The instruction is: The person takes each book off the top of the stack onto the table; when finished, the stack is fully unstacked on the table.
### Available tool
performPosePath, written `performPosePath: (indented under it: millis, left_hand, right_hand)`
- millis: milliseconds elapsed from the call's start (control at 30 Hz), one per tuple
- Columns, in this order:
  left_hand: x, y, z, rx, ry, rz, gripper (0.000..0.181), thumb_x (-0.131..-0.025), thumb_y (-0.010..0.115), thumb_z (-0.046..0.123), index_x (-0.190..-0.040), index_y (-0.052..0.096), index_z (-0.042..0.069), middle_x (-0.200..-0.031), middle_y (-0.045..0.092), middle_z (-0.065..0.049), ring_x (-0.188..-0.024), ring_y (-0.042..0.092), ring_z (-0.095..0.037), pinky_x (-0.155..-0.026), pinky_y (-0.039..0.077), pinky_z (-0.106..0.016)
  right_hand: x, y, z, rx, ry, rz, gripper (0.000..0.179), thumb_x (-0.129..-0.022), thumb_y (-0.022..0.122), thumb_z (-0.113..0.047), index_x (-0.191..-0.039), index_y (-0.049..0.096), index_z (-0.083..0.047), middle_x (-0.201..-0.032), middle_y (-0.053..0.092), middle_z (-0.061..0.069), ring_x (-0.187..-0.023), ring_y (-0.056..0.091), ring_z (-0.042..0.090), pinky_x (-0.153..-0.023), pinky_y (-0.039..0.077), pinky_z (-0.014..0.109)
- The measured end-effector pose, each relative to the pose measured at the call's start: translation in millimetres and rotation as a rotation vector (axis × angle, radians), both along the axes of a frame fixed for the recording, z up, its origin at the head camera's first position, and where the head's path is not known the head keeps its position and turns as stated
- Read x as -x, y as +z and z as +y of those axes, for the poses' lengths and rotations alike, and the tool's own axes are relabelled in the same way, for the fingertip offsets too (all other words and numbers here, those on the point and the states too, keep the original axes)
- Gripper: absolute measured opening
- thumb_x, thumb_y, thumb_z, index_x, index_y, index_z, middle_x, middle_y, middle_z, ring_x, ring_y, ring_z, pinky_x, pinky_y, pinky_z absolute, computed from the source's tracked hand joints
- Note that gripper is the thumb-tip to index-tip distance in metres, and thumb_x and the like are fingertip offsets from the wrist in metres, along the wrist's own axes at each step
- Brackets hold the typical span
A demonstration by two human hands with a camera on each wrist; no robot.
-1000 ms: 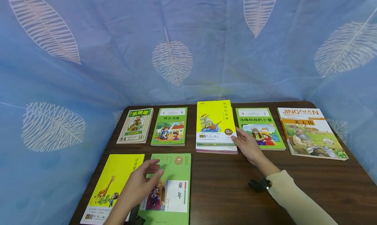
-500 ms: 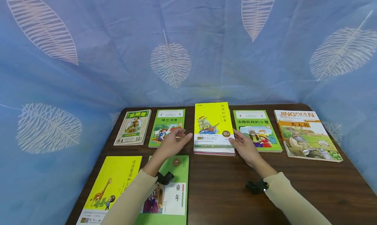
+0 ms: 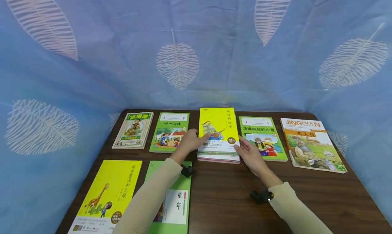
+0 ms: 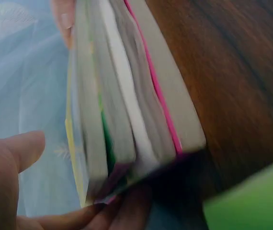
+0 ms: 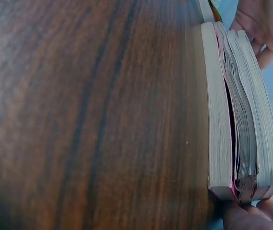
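Observation:
A stack of several books lies at the back middle of the table, topped by a yellow book (image 3: 215, 123) with a sailing ship on its cover. My right hand (image 3: 252, 156) grips its near right corner, thumb over the yellow cover, fingers along the side. At the stack's left side is my left hand (image 3: 191, 142); its thumb (image 4: 28, 146) stands out apart from the cover while the fingers (image 4: 131, 211) touch the side. The wrist views show the stacked page edges (image 5: 244, 120), with a pink line (image 4: 151, 67) near the bottom book.
Green books (image 3: 169, 131) (image 3: 263, 138) flank the stack. A small cream-and-green book (image 3: 133, 130) lies far left, a thicker book (image 3: 312, 143) far right. In front left are a yellow giraffe book (image 3: 105, 193) and a green book (image 3: 171, 206), partly under my left forearm. A blue leaf-patterned curtain (image 3: 214, 57) surrounds the table.
My left hand has moved from above the front-left books to the stack's left side. The right hand has stayed at the stack's right corner. The head view has shifted slightly.

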State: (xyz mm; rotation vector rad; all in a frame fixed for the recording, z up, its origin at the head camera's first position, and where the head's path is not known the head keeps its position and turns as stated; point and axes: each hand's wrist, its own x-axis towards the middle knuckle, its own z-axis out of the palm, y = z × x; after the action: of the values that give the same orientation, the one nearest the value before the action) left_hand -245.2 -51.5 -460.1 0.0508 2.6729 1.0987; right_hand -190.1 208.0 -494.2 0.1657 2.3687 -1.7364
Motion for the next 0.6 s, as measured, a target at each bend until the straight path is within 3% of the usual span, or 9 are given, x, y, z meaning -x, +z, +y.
performPosePath:
  millis: [133, 333, 600]
  left_hand:
    - [3.3, -5.1, 11.0, 0.020, 0.041, 0.025, 0.067, -0.094, 0.071, 0.058, -0.128, 0.063, 0.000, -0.101, 0.068, -0.016, -0.078, 0.062, -0.028, -0.064, 0.046, -0.034]
    - [5.0, -12.8, 12.2, 0.082, 0.067, 0.053, 0.064, -0.093, 0.075, 0.056, -0.125, 0.063, 0.002, -0.103, 0.067, -0.012, -0.078, 0.057, -0.025, -0.065, 0.044, -0.034]
    - [6.2, -13.1, 0.2, -0.040, 0.091, 0.006, 0.062, -0.090, 0.081, 0.049, -0.122, 0.062, 0.000, -0.094, 0.065, -0.013, -0.072, 0.057, -0.024, -0.060, 0.043, -0.032]
  right_hand:
    - [0.3, -0.9, 0, 0.013, -0.004, 0.002, 0.072, -0.109, 0.059, -0.036, -0.168, 0.024, -0.016, -0.173, 0.029, 0.017, -0.160, 0.032, 0.031, -0.122, 0.038, 0.041]
    - [0.4, -1.5, 0, -0.002, 0.007, 0.019, 0.069, -0.110, 0.056, -0.037, -0.168, 0.026, -0.014, -0.173, 0.029, 0.017, -0.160, 0.031, 0.032, -0.124, 0.036, 0.044]
    - [0.7, -2.6, 1, -0.011, 0.010, 0.013, 0.064, -0.112, 0.049, -0.040, -0.168, 0.028, -0.018, -0.173, 0.030, 0.014, -0.160, 0.031, 0.031, -0.128, 0.032, 0.048]
